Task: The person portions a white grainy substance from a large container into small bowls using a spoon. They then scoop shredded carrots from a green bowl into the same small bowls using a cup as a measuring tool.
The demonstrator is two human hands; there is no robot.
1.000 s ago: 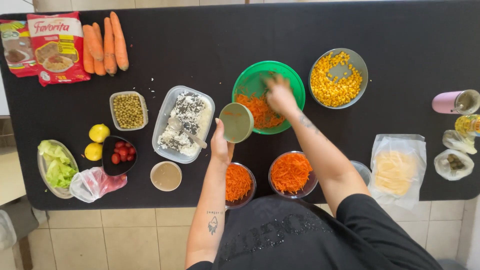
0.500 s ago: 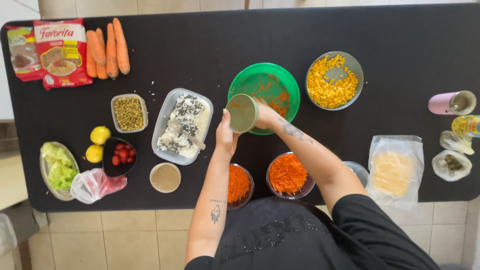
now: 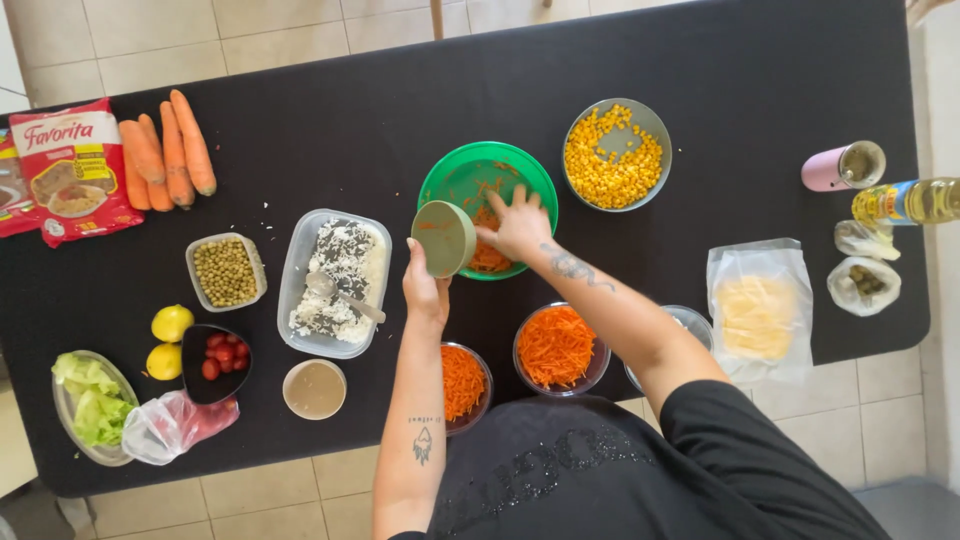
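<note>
Green bowl [image 3: 470, 175] mid-table; right hand [image 3: 518, 225] inside, fingers spread over grated carrot [image 3: 488, 255].
Left hand [image 3: 425, 290] pinches small tan cup [image 3: 443, 238], tilted at the bowl rim; risk: carrot may spill onto black table [image 3: 300, 80] if cup tips wide; counts: two glass bowls of grated carrot [image 3: 556, 345], one corn bowl [image 3: 615, 155], four whole carrots [image 3: 165, 150], two lemons [image 3: 170, 340].
</note>
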